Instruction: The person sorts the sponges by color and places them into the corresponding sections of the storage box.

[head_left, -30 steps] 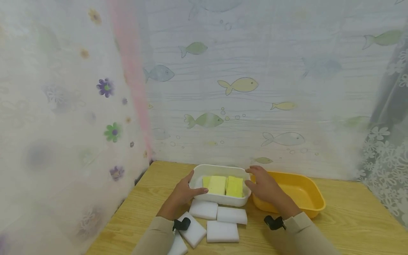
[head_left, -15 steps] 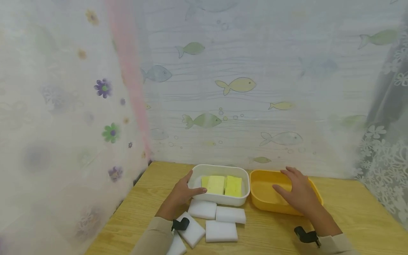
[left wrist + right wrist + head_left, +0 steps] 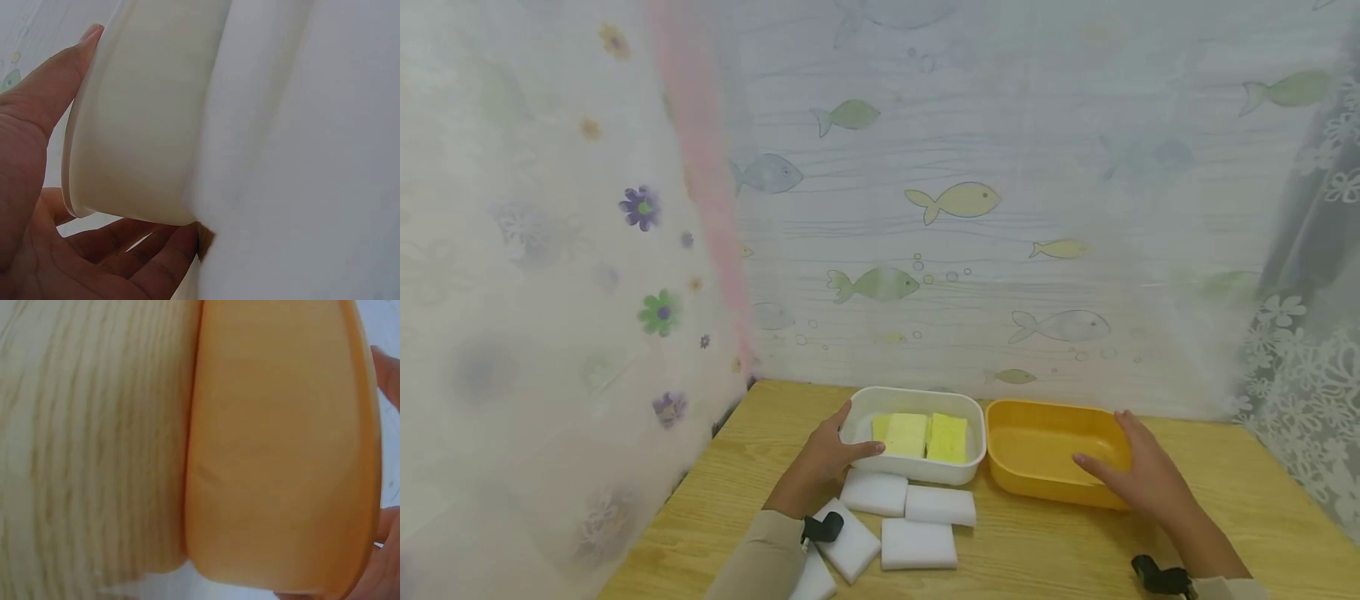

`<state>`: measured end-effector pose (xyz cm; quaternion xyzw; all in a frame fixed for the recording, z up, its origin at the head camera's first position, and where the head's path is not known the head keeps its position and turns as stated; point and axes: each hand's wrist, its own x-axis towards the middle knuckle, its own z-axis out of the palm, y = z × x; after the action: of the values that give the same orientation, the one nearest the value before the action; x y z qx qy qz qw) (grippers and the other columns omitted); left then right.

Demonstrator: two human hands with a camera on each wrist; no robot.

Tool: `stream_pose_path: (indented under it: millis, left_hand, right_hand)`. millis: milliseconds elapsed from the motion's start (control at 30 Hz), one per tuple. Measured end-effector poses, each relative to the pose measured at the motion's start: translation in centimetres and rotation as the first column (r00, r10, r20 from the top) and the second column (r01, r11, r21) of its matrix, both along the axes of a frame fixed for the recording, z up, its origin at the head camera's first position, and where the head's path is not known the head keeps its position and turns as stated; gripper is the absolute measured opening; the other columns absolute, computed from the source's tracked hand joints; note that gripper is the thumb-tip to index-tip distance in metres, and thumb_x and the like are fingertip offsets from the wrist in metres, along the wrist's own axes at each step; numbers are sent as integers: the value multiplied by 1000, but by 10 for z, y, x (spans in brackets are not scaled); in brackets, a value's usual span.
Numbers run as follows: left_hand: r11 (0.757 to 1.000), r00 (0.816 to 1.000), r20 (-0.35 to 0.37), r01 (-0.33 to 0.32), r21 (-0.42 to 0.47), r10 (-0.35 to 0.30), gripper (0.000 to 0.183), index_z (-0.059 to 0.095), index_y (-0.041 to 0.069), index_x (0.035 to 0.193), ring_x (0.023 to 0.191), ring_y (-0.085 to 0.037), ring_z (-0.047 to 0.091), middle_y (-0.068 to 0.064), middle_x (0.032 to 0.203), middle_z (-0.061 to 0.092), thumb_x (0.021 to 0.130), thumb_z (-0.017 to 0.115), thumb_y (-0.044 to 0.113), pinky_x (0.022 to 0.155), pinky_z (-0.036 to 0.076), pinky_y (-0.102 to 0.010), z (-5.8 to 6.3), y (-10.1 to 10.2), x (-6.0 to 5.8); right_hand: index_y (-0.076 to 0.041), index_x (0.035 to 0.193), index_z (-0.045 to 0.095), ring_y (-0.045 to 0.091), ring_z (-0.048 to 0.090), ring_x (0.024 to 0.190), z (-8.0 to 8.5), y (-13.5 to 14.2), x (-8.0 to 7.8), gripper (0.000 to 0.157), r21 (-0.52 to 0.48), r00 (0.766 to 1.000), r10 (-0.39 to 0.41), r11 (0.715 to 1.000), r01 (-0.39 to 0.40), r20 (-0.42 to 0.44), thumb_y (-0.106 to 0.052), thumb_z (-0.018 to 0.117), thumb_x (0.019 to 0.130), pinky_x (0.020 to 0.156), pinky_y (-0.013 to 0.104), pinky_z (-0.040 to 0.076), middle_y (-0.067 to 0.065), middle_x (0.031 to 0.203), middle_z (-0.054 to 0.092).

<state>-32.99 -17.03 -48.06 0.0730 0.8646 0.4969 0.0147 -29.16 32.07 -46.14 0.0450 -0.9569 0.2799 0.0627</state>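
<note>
A white plastic basin point(image 3: 917, 472) stands at the back of the table, holding several yellow sponge blocks point(image 3: 947, 437). My left hand point(image 3: 827, 458) grips its left end, thumb along the front rim and the other fingers around the outside, as the left wrist view shows. Right beside it stands an orange basin point(image 3: 1037, 483) with nothing inside. My right hand point(image 3: 1153, 479) holds that basin's right end, the thumb over the front rim and the fingers round the far side. The right wrist view shows the orange wall point(image 3: 281, 450) close up with fingers at the rim.
Several white foam blocks point(image 3: 917, 543) lie on the wooden table point(image 3: 1030, 550) in front of the white basin, some toward the left sleeve. Behind the table hangs a fish-patterned curtain point(image 3: 880, 167), with a flowered one point(image 3: 550, 333) on the left.
My right hand has left the white basin's right side and moved right, across the orange basin to its right end. My left hand stays at the white basin.
</note>
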Motion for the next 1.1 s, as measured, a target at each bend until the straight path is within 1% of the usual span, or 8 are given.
stream_pose_path:
  millis: [100, 167, 300, 467, 667, 867, 1000, 1100]
  left_hand:
    - [1000, 1000, 9, -1, 8, 1, 121, 15, 13, 167, 148, -36, 41, -15, 167, 32, 80, 85, 57, 116, 40, -57, -1, 0, 0]
    - [1000, 1000, 11, -6, 3, 6, 122, 15, 13, 167, 146, -36, 43, -16, 166, 34, 79, 86, 58, 115, 41, -58, -2, 1, 0]
    - [1000, 1000, 8, -19, -17, 19, 122, 16, 14, 167, 142, -36, 48, -17, 162, 40, 78, 86, 59, 112, 44, -59, -3, 2, -2]
    - [1000, 1000, 1, -5, 0, 5, 121, 16, 15, 168, 147, -35, 43, -14, 167, 33, 79, 85, 60, 114, 42, -57, -3, 1, -2]
    - [1000, 1000, -6, 12, 28, -12, 119, 16, 15, 167, 144, -34, 46, -13, 166, 35, 80, 84, 58, 112, 44, -56, -1, 0, -2]
    - [1000, 1000, -14, -20, 3, 20, 118, 19, 15, 167, 139, -33, 51, -14, 162, 42, 79, 86, 57, 111, 46, -57, -1, -2, -4]
    - [1000, 1000, -4, -19, 14, 19, 119, 18, 16, 167, 143, -34, 47, -13, 164, 39, 79, 86, 57, 114, 42, -58, -2, -7, -4]
    - [999, 1000, 5, -16, 31, 16, 118, 18, 17, 167, 144, -34, 45, -12, 164, 38, 79, 86, 56, 115, 41, -58, -2, -11, -3]
  right_hand:
    - [1, 164, -7, 66, 12, 145, -2, 5, 0, 120, -66, 999, -10, 998, 13, 45, -66, 64, 94, 103, 84, 23, 37, 167, -3]
    - [0, 163, -12, 67, 12, 145, -3, 9, 0, 121, -86, 998, -15, 996, 21, 66, -65, 64, 94, 103, 84, 23, 38, 166, -5]
    - [-1, 162, -16, 69, 13, 143, -4, 17, 1, 121, -110, 995, -8, 994, 19, 97, -63, 63, 96, 102, 85, 24, 40, 165, -4]
    - [-6, 162, -20, 69, 11, 143, -5, 22, 2, 119, -157, 989, 21, 988, 2, 145, -60, 63, 97, 102, 85, 23, 38, 166, -7]
    - [-8, 162, -20, 70, 16, 141, -7, 23, 2, 120, -138, 984, 25, 990, -1, 174, -61, 64, 96, 101, 85, 27, 40, 165, -3]
    - [-7, 163, -18, 70, 14, 142, -6, 19, 2, 121, -151, 983, 24, 989, 4, 185, -60, 67, 95, 103, 84, 25, 39, 165, -3]
    - [-5, 163, -18, 69, 12, 143, -7, 13, 3, 122, -167, 986, 42, 986, -15, 163, -58, 69, 95, 104, 84, 23, 38, 166, -5]
    - [-3, 163, -16, 69, 9, 144, -10, 10, 4, 122, -174, 990, 71, 984, -49, 121, -54, 72, 94, 105, 84, 21, 37, 166, -7]
